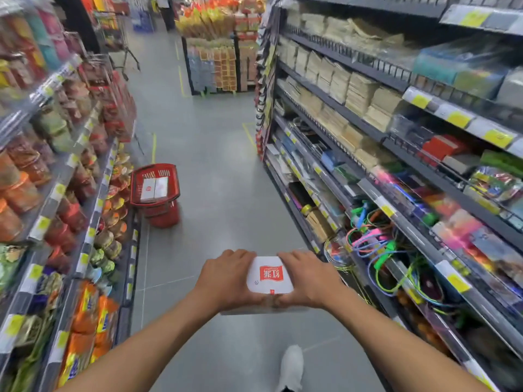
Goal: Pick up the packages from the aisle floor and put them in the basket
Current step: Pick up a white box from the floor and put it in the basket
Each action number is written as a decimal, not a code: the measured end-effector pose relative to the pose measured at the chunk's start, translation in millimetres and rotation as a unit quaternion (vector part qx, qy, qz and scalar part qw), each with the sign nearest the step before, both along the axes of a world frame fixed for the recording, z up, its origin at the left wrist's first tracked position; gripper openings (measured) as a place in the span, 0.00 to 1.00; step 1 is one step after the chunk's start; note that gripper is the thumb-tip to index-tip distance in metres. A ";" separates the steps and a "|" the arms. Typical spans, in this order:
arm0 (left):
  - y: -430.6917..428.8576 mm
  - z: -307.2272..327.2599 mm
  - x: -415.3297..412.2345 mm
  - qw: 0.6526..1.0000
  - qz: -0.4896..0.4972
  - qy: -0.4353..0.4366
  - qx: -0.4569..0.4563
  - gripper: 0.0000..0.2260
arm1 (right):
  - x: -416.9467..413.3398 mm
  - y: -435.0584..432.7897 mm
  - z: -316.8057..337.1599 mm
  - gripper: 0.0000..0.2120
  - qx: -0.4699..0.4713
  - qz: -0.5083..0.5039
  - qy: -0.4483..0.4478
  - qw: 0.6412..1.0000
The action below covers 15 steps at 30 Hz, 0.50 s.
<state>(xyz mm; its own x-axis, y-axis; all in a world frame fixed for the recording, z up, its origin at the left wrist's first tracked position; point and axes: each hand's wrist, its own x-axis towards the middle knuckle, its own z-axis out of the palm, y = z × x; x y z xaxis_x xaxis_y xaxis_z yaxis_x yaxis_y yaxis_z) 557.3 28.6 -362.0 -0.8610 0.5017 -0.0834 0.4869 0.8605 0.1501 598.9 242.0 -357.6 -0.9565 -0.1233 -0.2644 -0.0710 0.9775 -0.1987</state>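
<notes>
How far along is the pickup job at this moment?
Done: white packages lie in the red basket. In hand: left hand and right hand grip another white package, not yet carried to the basket ahead. Left: placing it; no others show on the aisle floor.

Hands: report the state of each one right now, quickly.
Left hand: closed, gripping the left side of the white package.
Right hand: closed, gripping the right side of the same package.

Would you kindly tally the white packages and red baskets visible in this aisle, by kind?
White packages: 3 (one held, two in the top basket)
Red baskets: 2, stacked
Total: 5
</notes>
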 end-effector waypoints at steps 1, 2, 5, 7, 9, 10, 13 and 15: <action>1.3 -0.5 -17.9 1.000 0.007 0.001 -0.003 0.43 | -20.8 1.9 -3.0 0.47 -0.001 0.007 0.003 1.000; 2.7 -0.5 -33.9 1.000 0.011 0.003 -0.007 0.42 | -38.8 3.6 -4.0 0.47 -0.003 0.011 0.006 1.000; 11.0 -5.1 -93.9 0.999 0.029 0.009 -0.016 0.41 | -105.1 15.3 -11.5 0.47 -0.012 0.026 0.010 1.000; 16.6 -5.2 -129.6 0.999 0.044 0.015 -0.016 0.40 | -146.0 22.5 -12.3 0.46 -0.015 0.040 0.012 0.999; 22.6 -3.2 -166.6 0.998 0.059 0.018 -0.018 0.39 | -191.9 29.7 -9.1 0.45 -0.022 0.059 0.010 0.998; 25.6 -2.6 -187.9 0.997 0.071 0.014 -0.015 0.39 | -219.5 33.4 -8.8 0.44 -0.024 0.069 0.012 0.997; 26.5 0.9 -244.2 0.994 0.109 0.006 -0.008 0.41 | -291.7 32.7 -10.7 0.45 -0.030 0.091 0.022 0.995; 19.8 0.5 -278.3 0.992 0.124 0.005 -0.018 0.42 | -332.6 24.9 -15.8 0.45 -0.040 0.105 0.020 0.993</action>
<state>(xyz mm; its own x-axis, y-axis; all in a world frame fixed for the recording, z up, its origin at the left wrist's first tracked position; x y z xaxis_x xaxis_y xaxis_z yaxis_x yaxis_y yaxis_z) 279.0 48.4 -361.4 -0.9585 0.2712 -0.0874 0.2610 0.9587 0.1128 266.3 266.9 -373.5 -0.9171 -0.3402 -0.2077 -0.2812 0.9215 -0.2678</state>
